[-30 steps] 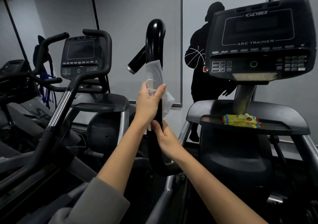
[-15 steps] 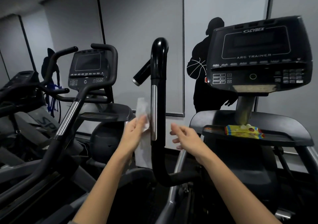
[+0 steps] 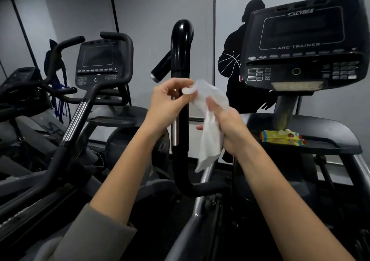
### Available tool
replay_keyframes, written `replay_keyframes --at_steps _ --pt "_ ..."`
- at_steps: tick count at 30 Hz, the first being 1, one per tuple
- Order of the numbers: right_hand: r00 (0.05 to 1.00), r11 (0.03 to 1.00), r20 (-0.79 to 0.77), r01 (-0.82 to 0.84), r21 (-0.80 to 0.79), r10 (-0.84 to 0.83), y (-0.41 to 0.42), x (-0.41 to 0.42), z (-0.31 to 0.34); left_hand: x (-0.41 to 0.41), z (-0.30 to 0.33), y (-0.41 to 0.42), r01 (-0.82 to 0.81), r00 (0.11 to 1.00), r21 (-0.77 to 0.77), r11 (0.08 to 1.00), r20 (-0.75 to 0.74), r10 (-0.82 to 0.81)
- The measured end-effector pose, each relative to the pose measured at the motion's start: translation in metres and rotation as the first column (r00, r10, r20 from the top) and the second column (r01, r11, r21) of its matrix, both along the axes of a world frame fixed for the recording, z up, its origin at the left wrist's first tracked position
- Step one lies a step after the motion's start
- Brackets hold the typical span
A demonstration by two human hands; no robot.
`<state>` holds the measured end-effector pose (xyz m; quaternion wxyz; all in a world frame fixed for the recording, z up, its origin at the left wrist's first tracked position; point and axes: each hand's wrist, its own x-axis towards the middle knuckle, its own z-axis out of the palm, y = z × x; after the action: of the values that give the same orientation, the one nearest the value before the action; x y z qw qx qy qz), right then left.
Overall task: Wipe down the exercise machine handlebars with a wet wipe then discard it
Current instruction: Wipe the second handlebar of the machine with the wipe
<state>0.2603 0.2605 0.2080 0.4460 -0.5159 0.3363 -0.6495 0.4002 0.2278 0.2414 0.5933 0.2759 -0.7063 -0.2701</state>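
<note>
Both hands pinching the wet wipe [image 3: 210, 124] before the black handlebar [image 3: 181, 64], left hand [image 3: 170, 102] nipping its top edge, right hand [image 3: 230, 128] clamping its middle, tail dangling below.

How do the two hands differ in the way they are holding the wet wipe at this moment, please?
The left hand pinches the wet wipe at its top edge with fingertips, while the right hand wraps around its middle. The left hand sits higher, in front of the black handlebar; the right hand is lower, to its right. Both grip the same wipe, off the bar.
</note>
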Motion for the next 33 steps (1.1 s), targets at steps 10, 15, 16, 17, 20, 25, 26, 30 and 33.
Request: replay_keyframes --at_steps 10,15,16,17,20,25,26,30,33 --pt "0.85 0.871 0.293 0.319 0.375 -0.438 -0.034 -0.011 -0.013 -0.006 -0.02 -0.045 0.002 1.0 0.292 0.956 0.028 -0.01" --pt "0.955 0.955 -0.031 0.296 -0.032 -0.297 -0.029 0.059 0.019 0.009 -0.015 -0.051 -0.004 0.979 0.277 0.961 0.199 -0.053" --pt "0.95 0.955 -0.129 0.268 -0.128 -0.284 -0.027 0.07 0.017 0.012 -0.014 -0.052 0.021 0.975 0.268 0.963 0.207 -0.079" --pt "0.938 0.944 -0.185 0.256 -0.207 -0.295 -0.026 0.08 0.015 0.014 -0.014 -0.053 0.055 0.974 0.26 0.964 0.2 -0.11" --pt "0.98 0.954 -0.069 0.163 -0.251 -0.185 -0.04 0.076 0.009 0.017 -0.015 -0.053 0.152 0.969 0.252 0.956 0.152 -0.194" --pt "0.964 0.964 -0.04 0.259 -0.052 -0.262 -0.06 0.07 -0.001 0.014 -0.018 -0.049 0.111 0.974 0.273 0.955 0.159 -0.159" --pt "0.939 0.941 -0.081 0.329 -0.08 -0.335 -0.063 0.074 -0.006 0.014 -0.018 -0.051 0.096 0.974 0.27 0.958 0.172 -0.146" --pt "0.907 0.905 -0.09 0.395 -0.158 -0.412 -0.068 0.077 -0.014 0.018 -0.017 -0.06 0.099 0.97 0.272 0.957 0.186 -0.153" --pt "0.918 0.915 -0.104 0.363 -0.175 -0.384 -0.065 0.078 -0.032 0.021 -0.019 -0.061 0.124 0.969 0.335 0.934 0.161 -0.186"
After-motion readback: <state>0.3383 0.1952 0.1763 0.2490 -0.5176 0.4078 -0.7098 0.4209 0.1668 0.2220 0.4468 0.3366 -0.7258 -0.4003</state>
